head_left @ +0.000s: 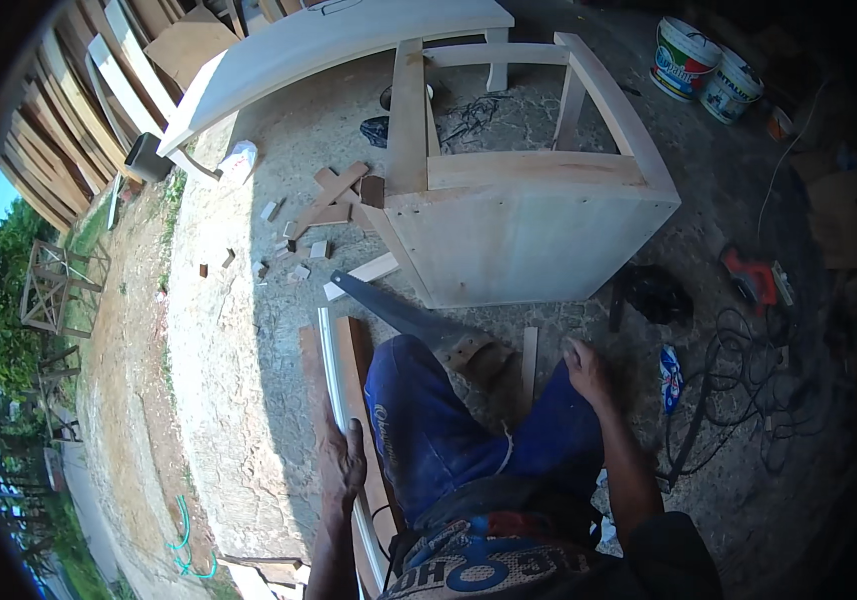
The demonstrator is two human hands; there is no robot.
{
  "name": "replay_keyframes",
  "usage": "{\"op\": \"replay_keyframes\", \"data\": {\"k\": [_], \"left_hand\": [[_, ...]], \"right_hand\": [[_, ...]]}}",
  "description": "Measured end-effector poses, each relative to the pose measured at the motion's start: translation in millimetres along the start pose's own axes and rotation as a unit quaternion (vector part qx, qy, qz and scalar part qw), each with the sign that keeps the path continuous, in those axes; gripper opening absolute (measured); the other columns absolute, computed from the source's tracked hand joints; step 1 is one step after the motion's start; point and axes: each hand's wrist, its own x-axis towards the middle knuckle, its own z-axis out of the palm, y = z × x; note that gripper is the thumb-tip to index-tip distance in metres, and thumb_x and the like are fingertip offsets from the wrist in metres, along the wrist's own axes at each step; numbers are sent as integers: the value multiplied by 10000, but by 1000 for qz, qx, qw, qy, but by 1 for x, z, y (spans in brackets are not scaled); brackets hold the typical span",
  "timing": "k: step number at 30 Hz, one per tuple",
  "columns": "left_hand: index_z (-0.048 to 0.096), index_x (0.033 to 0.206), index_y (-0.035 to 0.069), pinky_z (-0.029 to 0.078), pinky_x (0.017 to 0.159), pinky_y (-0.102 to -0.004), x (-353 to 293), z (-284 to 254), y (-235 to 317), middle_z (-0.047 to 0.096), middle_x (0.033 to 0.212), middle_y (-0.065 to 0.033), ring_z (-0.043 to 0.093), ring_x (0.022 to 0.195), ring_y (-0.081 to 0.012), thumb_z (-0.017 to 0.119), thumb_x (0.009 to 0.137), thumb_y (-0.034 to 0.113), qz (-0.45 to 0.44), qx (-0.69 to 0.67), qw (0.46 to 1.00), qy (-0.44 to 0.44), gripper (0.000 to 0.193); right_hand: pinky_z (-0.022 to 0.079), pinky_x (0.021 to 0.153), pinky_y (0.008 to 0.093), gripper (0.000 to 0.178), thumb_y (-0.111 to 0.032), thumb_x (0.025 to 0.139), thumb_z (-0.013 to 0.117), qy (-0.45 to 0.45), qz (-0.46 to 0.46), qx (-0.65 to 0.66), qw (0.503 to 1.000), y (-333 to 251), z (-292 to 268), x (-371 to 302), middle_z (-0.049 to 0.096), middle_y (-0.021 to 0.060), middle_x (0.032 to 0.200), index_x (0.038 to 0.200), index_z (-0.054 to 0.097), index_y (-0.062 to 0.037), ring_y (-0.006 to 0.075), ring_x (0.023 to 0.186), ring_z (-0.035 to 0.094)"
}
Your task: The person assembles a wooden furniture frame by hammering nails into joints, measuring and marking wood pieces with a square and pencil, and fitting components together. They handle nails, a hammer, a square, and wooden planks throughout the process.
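My left hand [342, 457] is closed around a long, pale, shiny strip [330, 352] beside my left thigh. The strip runs lengthwise along a brown wooden board [352, 350], and its lower end passes down beside my hip. My right hand [587, 372] rests at my right knee with its fingers curled; whether anything is in them is hidden. Between my knees and the furniture lies a handsaw [399, 312], its brown handle [479, 358] close to my left knee. In front of me stands a pale wooden furniture frame [539, 240] with a broad flat panel facing me.
Behind it is a long pale tabletop [349, 35]. Wood offcuts [334, 200] litter the ground to the left. Toward the right lie a red power tool [752, 278], tangled black cable [714, 390] and a black plastic bag [657, 293]. Paint buckets [687, 60] stand far right; planks [69, 110] lean far left.
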Motion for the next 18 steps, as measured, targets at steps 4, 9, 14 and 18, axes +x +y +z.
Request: {"op": "replay_keyframes", "data": {"k": [4, 9, 14, 18], "left_hand": [[208, 1591, 24, 468, 1018, -492, 23, 1, 32, 525, 1360, -353, 587, 1221, -463, 484, 1042, 358, -7, 59, 998, 16, 699], [236, 1584, 23, 535, 902, -487, 44, 1, 53, 617, 1221, -299, 661, 1033, -462, 649, 941, 359, 9, 108, 994, -17, 835], [261, 1605, 239, 558, 773, -464, 40, -11, 61, 616, 974, -164, 670, 876, -361, 714, 879, 327, 72, 186, 974, -105, 861], [301, 1594, 316, 558, 726, -423, 39, 2, 59, 608, 968, -84, 656, 843, -284, 737, 851, 345, 237, 236, 929, -156, 861]], "right_hand": [[528, 890, 399, 349, -162, 976, 629, 66, -15, 12, 998, 71, 24, -19, 695, 172, 1090, 1300, 628, -33, 315, 1009, 681], [500, 952, 423, 354, -211, 994, 582, -21, 26, -92, 995, 37, 4, -18, 661, 200, 1201, 1304, 628, -47, 369, 1119, 633], [494, 976, 449, 349, -178, 995, 559, 39, -85, -67, 993, -42, -16, -28, 630, 203, 1268, 1300, 623, -19, 370, 1181, 604], [482, 987, 502, 489, -157, 906, 689, 43, -414, -145, 898, -200, -61, -67, 574, 191, 1359, 1357, 566, -11, 360, 1217, 584]]}}
